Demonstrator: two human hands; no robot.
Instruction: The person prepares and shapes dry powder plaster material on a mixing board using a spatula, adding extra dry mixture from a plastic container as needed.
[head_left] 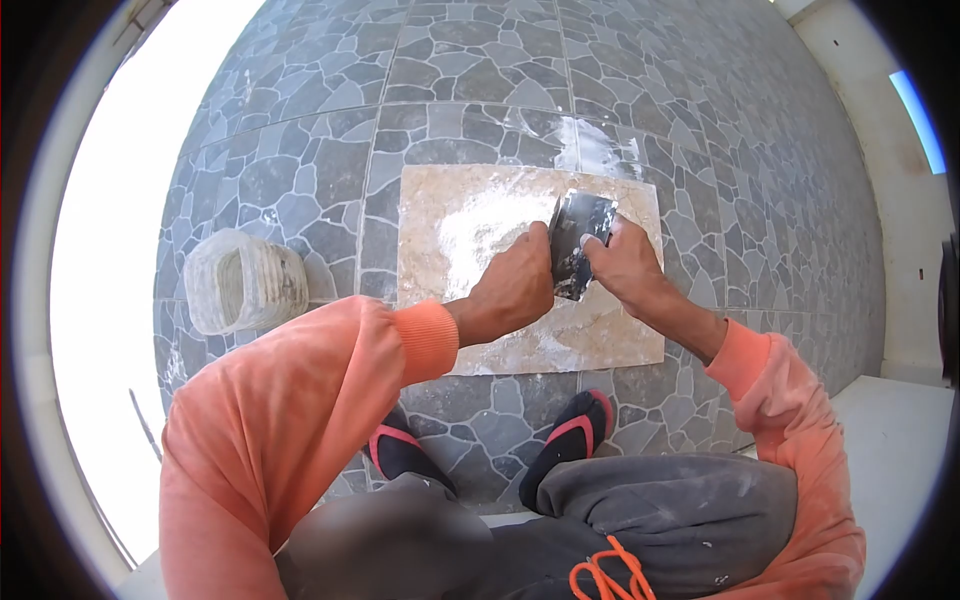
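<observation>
My right hand (630,262) grips a black, flat putty scraper (582,235) with white residue on its blade, thumb across its face. Close beside it, my left hand (510,280) is closed in a fist around a second putty scraper (556,212), of which only a thin dark edge shows; its handle is hidden in the fist. Both hands are above a beige tile board (630,345) lying on the floor. White powder (475,225) is heaped on the board's left half, and thinner white smears spread toward its front edge.
A cut, translucent plastic jug (270,285) lies or stands left of the board, its opening visible. White smears (598,150) mark the grey stone-patterned floor (460,60) behind the board. My feet, in black and red footwear (575,435), are just in front of the board.
</observation>
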